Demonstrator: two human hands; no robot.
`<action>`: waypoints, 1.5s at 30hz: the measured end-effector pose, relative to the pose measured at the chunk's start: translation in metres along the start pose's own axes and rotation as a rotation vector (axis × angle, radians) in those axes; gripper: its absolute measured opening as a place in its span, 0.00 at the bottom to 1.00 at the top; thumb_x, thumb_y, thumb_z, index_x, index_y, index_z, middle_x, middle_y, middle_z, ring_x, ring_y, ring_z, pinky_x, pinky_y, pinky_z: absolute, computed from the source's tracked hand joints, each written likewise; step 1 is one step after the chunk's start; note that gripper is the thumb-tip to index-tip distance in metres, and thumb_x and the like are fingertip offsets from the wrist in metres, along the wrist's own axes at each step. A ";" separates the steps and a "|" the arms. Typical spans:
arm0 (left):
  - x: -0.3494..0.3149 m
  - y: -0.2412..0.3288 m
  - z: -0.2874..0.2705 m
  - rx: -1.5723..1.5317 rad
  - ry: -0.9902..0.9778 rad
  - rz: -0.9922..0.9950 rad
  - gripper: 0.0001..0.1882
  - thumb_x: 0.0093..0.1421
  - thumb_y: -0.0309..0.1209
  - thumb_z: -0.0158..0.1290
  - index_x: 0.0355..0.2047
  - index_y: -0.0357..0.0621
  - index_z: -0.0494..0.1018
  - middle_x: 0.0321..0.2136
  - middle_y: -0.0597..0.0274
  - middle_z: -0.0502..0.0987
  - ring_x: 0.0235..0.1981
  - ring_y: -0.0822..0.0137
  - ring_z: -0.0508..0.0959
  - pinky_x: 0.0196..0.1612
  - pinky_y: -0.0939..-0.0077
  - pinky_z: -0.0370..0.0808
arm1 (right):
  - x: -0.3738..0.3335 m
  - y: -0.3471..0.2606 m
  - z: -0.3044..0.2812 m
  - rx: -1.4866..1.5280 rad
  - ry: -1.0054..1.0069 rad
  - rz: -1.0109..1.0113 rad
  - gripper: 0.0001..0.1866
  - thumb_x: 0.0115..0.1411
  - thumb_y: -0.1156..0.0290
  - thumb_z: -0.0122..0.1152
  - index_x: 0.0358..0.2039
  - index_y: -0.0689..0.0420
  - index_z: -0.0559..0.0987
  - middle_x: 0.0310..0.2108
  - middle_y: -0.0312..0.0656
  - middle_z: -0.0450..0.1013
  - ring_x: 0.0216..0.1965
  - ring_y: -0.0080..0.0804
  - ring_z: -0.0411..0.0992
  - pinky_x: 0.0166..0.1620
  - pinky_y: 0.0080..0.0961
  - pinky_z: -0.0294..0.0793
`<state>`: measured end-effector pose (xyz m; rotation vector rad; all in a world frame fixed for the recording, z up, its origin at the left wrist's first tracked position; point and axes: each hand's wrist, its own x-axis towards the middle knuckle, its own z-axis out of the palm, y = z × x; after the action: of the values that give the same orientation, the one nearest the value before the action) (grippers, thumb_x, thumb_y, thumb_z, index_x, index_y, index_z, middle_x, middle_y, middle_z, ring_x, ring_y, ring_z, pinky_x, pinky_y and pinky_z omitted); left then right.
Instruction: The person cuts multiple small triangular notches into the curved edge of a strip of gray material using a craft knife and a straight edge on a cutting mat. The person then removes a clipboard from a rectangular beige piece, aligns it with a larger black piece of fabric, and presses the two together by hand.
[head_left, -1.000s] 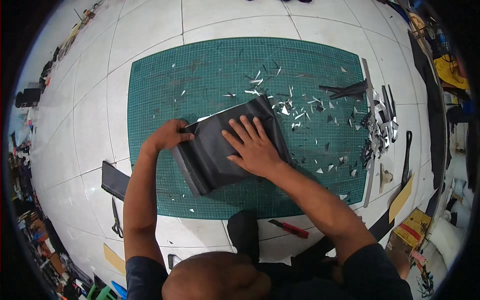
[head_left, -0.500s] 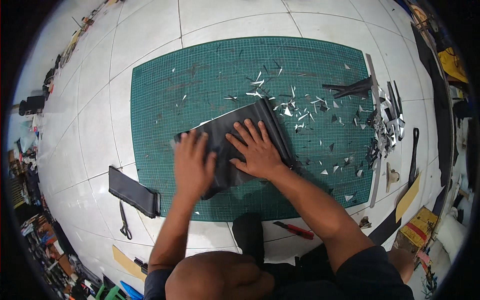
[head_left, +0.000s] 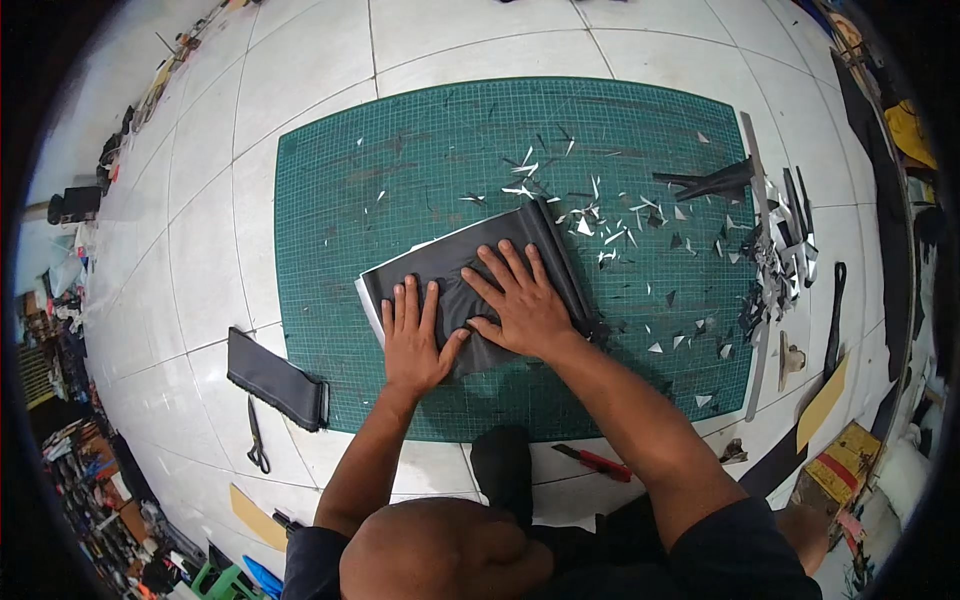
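Observation:
A black sheet of material (head_left: 440,262) lies slanted on a green cutting mat (head_left: 340,220). Its right end is rolled up, and a white edge shows along its left and far sides. My left hand (head_left: 416,345) presses flat on the sheet's left part with fingers spread. Just to the right, my right hand (head_left: 522,308) also lies flat on the sheet, beside the rolled end. The two thumbs nearly meet at the sheet's middle. Neither hand grips anything. The sheet's near edge is partly hidden under my hands.
White and black scraps (head_left: 600,225) are scattered over the mat, with a heap of strips (head_left: 785,250) past its right edge. A red cutter knife (head_left: 600,464) lies at the near edge. A folded black piece (head_left: 275,378) and scissors (head_left: 257,440) lie at left, a metal clip (head_left: 791,360) at right.
My left hand has come down from a blurred position at the sheet's left edge and moved right, nearer my other hand. The white left edge is now uncovered. My right hand stays on the sheet.

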<state>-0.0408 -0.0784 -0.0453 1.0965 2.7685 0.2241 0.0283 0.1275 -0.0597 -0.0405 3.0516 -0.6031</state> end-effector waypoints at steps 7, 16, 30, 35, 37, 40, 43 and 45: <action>-0.002 -0.011 -0.004 0.055 -0.053 0.052 0.46 0.58 0.64 0.47 0.68 0.46 0.56 0.69 0.42 0.49 0.70 0.42 0.46 0.69 0.44 0.41 | -0.002 0.002 0.000 0.009 0.056 -0.020 0.38 0.61 0.38 0.48 0.68 0.41 0.59 0.71 0.44 0.46 0.72 0.49 0.39 0.70 0.55 0.32; -0.002 -0.015 0.004 0.012 -0.019 0.103 0.52 0.52 0.70 0.48 0.67 0.45 0.56 0.68 0.36 0.48 0.69 0.37 0.46 0.68 0.40 0.41 | -0.003 0.003 -0.004 0.003 0.059 -0.022 0.38 0.61 0.40 0.49 0.68 0.41 0.59 0.71 0.45 0.47 0.72 0.49 0.40 0.70 0.55 0.33; -0.001 -0.017 0.003 0.029 -0.014 0.071 0.54 0.48 0.73 0.50 0.67 0.52 0.58 0.68 0.39 0.49 0.69 0.39 0.48 0.68 0.41 0.41 | -0.008 0.035 -0.031 -0.251 0.037 0.035 0.40 0.63 0.36 0.42 0.68 0.48 0.58 0.71 0.45 0.47 0.73 0.44 0.39 0.71 0.53 0.31; 0.001 -0.016 0.001 0.040 -0.006 0.089 0.53 0.48 0.69 0.54 0.67 0.49 0.58 0.68 0.37 0.49 0.69 0.36 0.47 0.68 0.43 0.43 | -0.008 0.045 -0.021 -0.088 0.069 0.030 0.41 0.64 0.35 0.38 0.69 0.48 0.56 0.72 0.44 0.44 0.73 0.42 0.38 0.71 0.53 0.31; 0.004 -0.012 -0.001 0.019 -0.010 0.112 0.52 0.48 0.68 0.55 0.66 0.48 0.58 0.68 0.37 0.49 0.69 0.36 0.47 0.68 0.43 0.44 | -0.009 0.050 -0.025 -0.029 0.077 0.008 0.41 0.61 0.37 0.45 0.68 0.49 0.58 0.71 0.47 0.47 0.72 0.46 0.40 0.70 0.54 0.36; 0.006 -0.006 0.005 -0.085 0.016 0.174 0.50 0.50 0.64 0.56 0.66 0.47 0.59 0.67 0.38 0.50 0.69 0.37 0.48 0.67 0.43 0.47 | -0.018 0.059 -0.036 0.060 0.076 0.003 0.42 0.57 0.39 0.54 0.66 0.51 0.62 0.70 0.50 0.49 0.71 0.52 0.43 0.68 0.58 0.41; 0.001 -0.020 0.005 -0.034 0.101 0.232 0.50 0.54 0.64 0.52 0.68 0.46 0.55 0.67 0.39 0.52 0.68 0.36 0.50 0.67 0.42 0.46 | -0.013 0.060 -0.030 0.293 0.234 -0.097 0.47 0.52 0.37 0.61 0.66 0.50 0.61 0.69 0.53 0.48 0.71 0.55 0.43 0.68 0.58 0.40; -0.006 -0.036 0.006 0.101 0.125 0.230 0.49 0.57 0.66 0.46 0.69 0.47 0.53 0.69 0.42 0.47 0.70 0.39 0.46 0.68 0.42 0.43 | -0.013 0.049 -0.052 0.393 0.400 -0.058 0.41 0.53 0.44 0.64 0.62 0.51 0.66 0.67 0.53 0.53 0.69 0.55 0.49 0.67 0.54 0.48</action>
<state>-0.0589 -0.1077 -0.0577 1.4768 2.7839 0.1867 0.0382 0.1927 -0.0296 0.0018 3.2353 -1.3539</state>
